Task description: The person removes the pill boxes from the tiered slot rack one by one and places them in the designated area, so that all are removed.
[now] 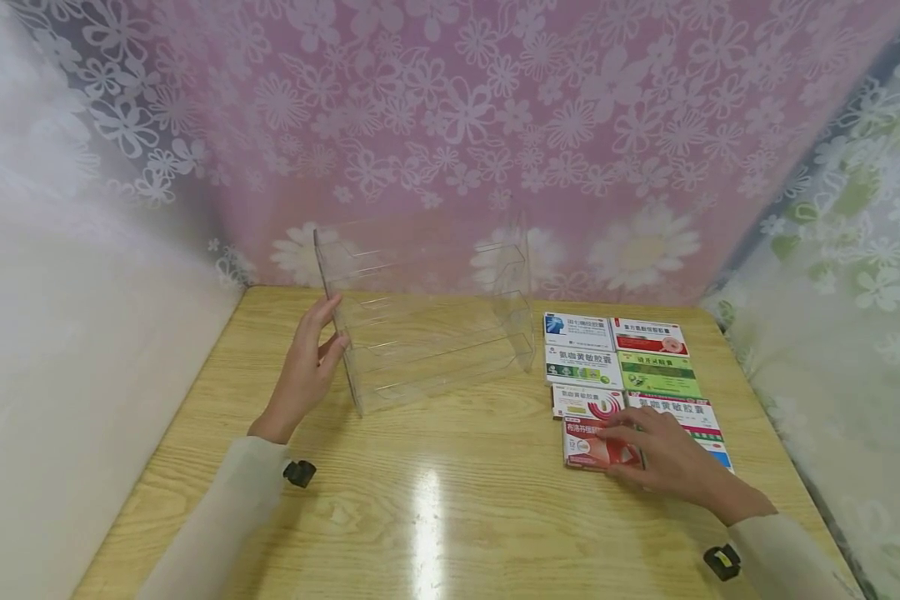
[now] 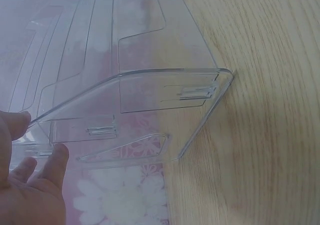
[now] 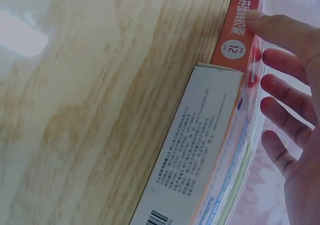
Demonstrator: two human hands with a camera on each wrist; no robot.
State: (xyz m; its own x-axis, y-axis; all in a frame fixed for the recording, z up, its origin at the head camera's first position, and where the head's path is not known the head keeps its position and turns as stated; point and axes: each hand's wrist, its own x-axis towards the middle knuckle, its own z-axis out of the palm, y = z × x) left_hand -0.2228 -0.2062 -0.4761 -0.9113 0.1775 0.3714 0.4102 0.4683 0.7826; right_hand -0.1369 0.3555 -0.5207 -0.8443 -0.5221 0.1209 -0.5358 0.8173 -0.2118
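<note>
My left hand (image 1: 307, 367) grips the left side panel of a clear plastic rack (image 1: 420, 375), thumb on one face and fingers on the other. The rack has several stepped tiers and stands on the table, slightly turned. Over at the right, my right hand (image 1: 671, 454) reaches over a red medicine box (image 1: 588, 446) lying flat at the near end of two columns of boxes. In the right wrist view, the thumb touches the side of the red box (image 3: 232, 37), while the fingers hover by its top face, loosely bent. A white box (image 3: 192, 145) lies beside it.
Several other medicine boxes lie close together, among them a green box (image 1: 658, 375) and a white-and-blue box (image 1: 577, 332). The wooden table (image 1: 487, 525) meets a pink floral curtain (image 1: 435, 125) behind and pale cloth (image 1: 870, 333) at the right.
</note>
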